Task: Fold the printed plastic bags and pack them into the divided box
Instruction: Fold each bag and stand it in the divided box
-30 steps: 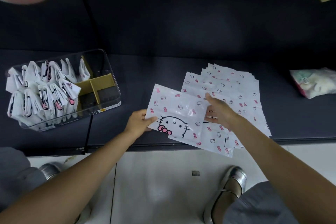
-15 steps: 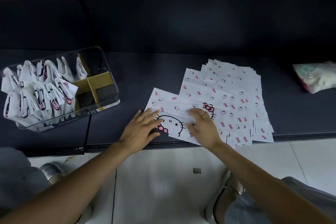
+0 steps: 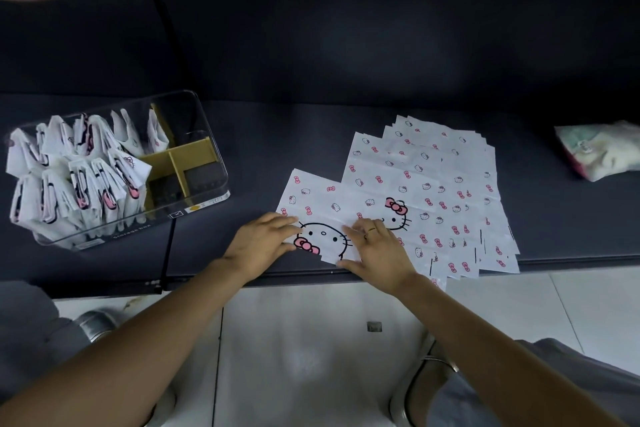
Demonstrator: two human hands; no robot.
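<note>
1. The bag (image 3: 322, 204) you are working on lies flat at the near edge of the dark bench (image 3: 263, 135), a thin white plastic sheet printed with small pink bows, tiny cat faces and one large cat face with a pink bow.
2. Your left hand (image 3: 259, 246) rests on its near left corner, fingers straight and flat on the plastic.
3. Your right hand (image 3: 379, 253) presses the bag's near right part, fingers spread and straight; a ring shows on one finger. The two hands are apart, with the big face print between them.
4. The stack (image 3: 446, 184) of matching bags is fanned out just right of and behind the bag, partly under it.
5. The box (image 3: 194, 198) stands at the left: clear, hard plastic with rounded corners and tan dividers. Its near wall reads "Storage box"; the other labels are too small to read.
6. Folded bags (image 3: 76, 177) stand upright in its left compartments, tightly packed.
</note>
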